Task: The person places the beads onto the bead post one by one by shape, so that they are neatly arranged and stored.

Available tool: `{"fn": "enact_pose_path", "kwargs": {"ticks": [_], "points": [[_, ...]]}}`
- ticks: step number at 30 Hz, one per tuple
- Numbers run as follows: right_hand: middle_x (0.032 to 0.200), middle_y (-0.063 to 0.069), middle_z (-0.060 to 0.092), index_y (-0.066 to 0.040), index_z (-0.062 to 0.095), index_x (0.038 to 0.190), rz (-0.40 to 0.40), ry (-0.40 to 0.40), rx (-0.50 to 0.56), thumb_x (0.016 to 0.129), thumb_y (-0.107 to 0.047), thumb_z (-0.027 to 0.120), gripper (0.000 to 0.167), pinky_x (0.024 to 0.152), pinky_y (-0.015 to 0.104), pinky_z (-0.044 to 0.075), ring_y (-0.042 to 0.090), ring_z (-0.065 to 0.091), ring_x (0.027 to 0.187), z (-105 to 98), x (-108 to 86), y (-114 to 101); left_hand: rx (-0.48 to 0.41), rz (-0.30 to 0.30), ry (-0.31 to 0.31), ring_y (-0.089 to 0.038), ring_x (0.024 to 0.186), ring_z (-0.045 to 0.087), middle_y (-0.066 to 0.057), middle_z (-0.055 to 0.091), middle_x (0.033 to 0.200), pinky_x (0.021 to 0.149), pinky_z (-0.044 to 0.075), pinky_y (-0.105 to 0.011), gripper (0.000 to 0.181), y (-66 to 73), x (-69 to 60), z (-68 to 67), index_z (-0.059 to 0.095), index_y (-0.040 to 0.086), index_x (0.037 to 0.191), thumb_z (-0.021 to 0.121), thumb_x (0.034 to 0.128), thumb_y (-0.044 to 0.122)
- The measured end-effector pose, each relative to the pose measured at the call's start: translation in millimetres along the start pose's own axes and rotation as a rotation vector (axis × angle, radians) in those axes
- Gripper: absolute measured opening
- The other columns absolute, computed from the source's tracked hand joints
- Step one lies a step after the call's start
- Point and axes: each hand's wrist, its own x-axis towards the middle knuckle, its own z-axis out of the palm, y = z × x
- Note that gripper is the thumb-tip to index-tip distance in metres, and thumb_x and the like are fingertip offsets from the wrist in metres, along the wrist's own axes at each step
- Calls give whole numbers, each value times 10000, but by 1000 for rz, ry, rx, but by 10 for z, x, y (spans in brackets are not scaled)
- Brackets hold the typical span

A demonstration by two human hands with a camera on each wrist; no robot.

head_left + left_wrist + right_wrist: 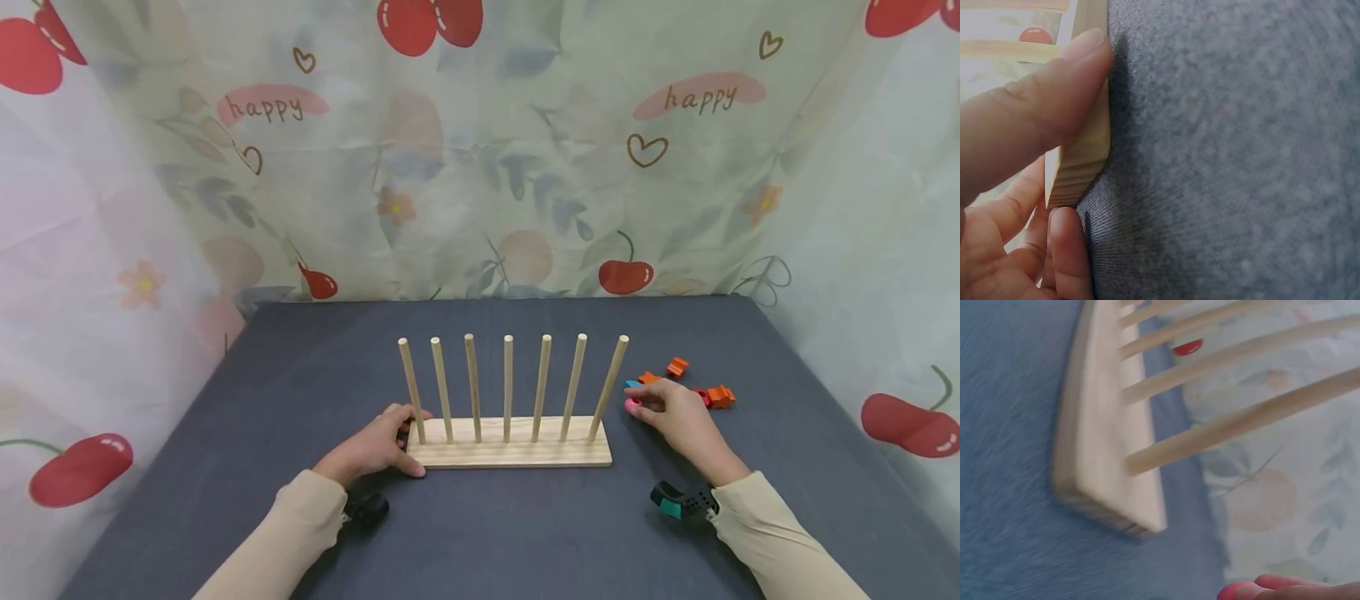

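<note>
A wooden peg rack (510, 454), with a row of several upright dowels on a flat base, stands mid-table. My left hand (378, 446) grips the left end of its base. In the left wrist view the thumb (1041, 112) lies along the base's long edge and other fingers sit at its end face. To the right of the rack, my right hand (682, 421) pinches a small pink bead (632, 405) between thumb and fingertips. The right wrist view shows only the pink bead's edge (1233, 590) beside the fingertips; its full shape is hidden.
Around the right hand lie small pieces: a blue one (633, 384), an orange one (648, 378), another orange piece (677, 367) farther back, a red one (702, 398) and orange ones (722, 397). A printed curtain (465, 167) hangs behind the dark table (495, 533).
</note>
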Motion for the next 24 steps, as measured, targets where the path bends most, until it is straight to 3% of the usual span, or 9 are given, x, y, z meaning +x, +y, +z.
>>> {"fn": "enact_pose_path", "kwargs": {"ticks": [5,9,16,19,24], "points": [[1173,200,646,-47,652,1235,5,30,28,915,-258,670,384,655,333,510,300,678,897,-189,-60,-183,3,6,3,-246,1042,478,-129,466,1172,901,440,-425,752,7,6,-13,560,66,1275,906,607,46],[1233,202,581,-69,626,1270,5,55,63,930,-326,641,426,708,345,516,347,657,1044,-354,-116,-346,11,-9,8,-234,1038,476,-115,473,1163,901,431,-413,752,16,8,-15,562,79,1278,907,610,61],[1256,182,502,-79,636,1261,-50,171,108,934,-346,628,423,715,333,538,369,631,1085,-640,-197,-658,21,-26,5,-236,1046,475,-106,478,1161,906,426,-419,748,26,16,-22,565,93,1278,908,613,71],[1260,127,529,-106,635,1267,-79,236,166,941,-350,619,407,763,200,525,255,628,1087,-754,-238,-791,19,-33,0,-238,1049,468,-103,476,1169,900,425,-415,751,18,15,-16,566,104,1281,909,613,79],[1164,-32,631,-145,629,1279,-135,368,291,931,-344,631,402,845,98,458,-24,582,992,-916,-288,-1013,13,-21,-6,-244,1055,465,-106,475,1177,901,426,-423,748,24,-6,-15,567,102,1278,909,613,80]]}}
